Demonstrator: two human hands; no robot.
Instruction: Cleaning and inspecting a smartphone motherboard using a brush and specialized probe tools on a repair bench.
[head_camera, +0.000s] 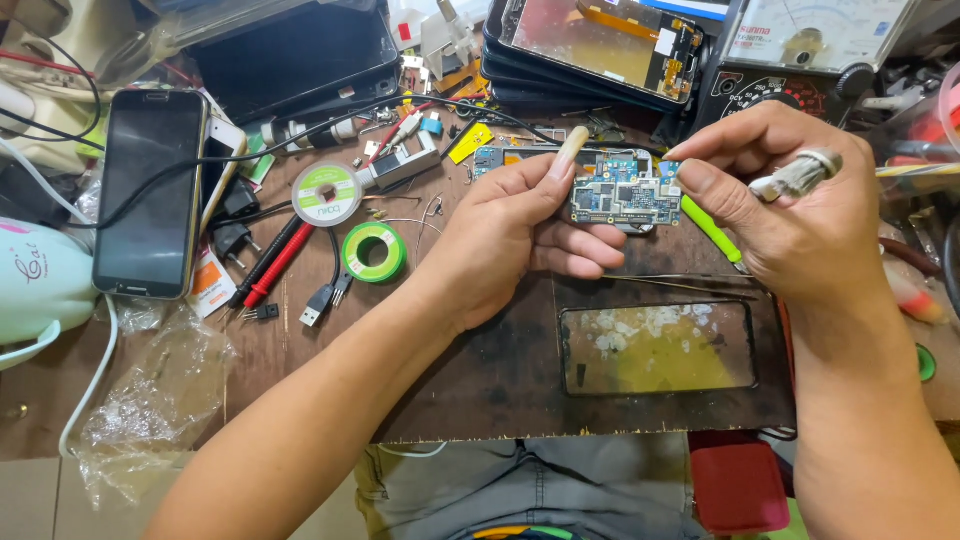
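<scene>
A blue circuit board is gripped by the closed left hand above the surface, long axis running left to right. A small brush is pinched in the closed right hand, bristles pointing right.

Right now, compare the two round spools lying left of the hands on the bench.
The white spool is a flat disc with a green label ring, and a dark cable crosses it. The green spool is smaller, shows an open hollow centre, and lies nearer the left hand. The white spool sits farther back, next to a small metal tool. Both lie flat on the bench, untouched by either hand.
</scene>
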